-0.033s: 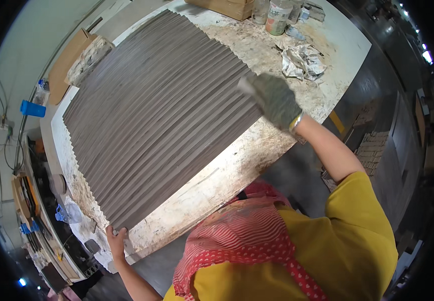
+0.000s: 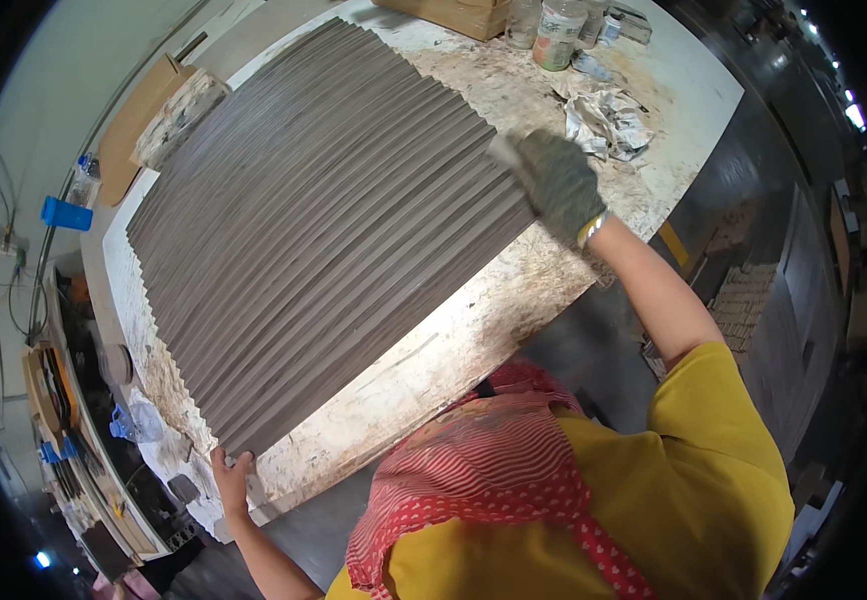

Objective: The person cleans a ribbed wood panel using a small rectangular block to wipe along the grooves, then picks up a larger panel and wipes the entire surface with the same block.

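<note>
A broad stack of grey-brown wood-grain strips (image 2: 323, 230) lies side by side on the table, their ends stepped in a zigzag. At the near left corner my bare left hand (image 2: 233, 483) has its thumb and fingers closed about the end of the nearest strip. My right hand (image 2: 559, 186), in a dark grey-green work glove, is at the strips' right ends. Its fingers are curled round a small pale pad (image 2: 503, 152), blurred by motion, whose exact kind I cannot make out.
The stained white table (image 2: 423, 375) carries crumpled paper (image 2: 608, 122), a jar (image 2: 559, 35) and a cardboard box (image 2: 453, 15) on its far side. A paint-smeared block (image 2: 181, 118) touches the far left of the strips. A blue cup (image 2: 66, 214) hangs beyond the left edge.
My right hand has shifted slightly right and nearer along the strip ends, with the pale pad in it. The left hand keeps its place.
</note>
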`<state>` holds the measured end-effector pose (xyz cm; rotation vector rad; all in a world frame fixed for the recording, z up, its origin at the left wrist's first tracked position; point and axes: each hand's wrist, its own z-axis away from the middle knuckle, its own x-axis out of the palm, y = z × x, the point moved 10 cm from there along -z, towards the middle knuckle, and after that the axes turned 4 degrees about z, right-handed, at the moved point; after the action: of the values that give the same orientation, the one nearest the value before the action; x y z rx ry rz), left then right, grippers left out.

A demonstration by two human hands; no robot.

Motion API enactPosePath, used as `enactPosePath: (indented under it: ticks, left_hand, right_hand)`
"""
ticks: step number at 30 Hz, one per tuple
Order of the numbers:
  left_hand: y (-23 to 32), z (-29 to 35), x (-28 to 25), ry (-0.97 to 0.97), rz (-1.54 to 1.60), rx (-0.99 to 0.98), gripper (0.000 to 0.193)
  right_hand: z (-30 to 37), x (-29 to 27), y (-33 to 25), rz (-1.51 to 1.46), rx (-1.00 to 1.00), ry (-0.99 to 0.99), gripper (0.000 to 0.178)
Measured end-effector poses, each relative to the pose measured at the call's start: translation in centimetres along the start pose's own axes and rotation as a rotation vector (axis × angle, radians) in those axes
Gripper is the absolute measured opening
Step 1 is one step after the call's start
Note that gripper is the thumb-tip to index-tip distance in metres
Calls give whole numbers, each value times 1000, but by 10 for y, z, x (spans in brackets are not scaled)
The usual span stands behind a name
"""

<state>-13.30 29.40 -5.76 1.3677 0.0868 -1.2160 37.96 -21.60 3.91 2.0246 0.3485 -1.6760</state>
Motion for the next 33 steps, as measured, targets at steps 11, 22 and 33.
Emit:
enactPosePath:
  ticks: [11,22,33]
  left_hand:
    - [6,1,3,6,-3,82,41]
    - [-1,2,1,33,53,118,41]
    - [4,-4,5,34,29,80,41]
  right_hand:
    - [-14,1,-72,-252,-202,184,31]
    - [-59,6,-17,-189,41,-58,36]
    - [-59,14,24,-148,-26,205,27]
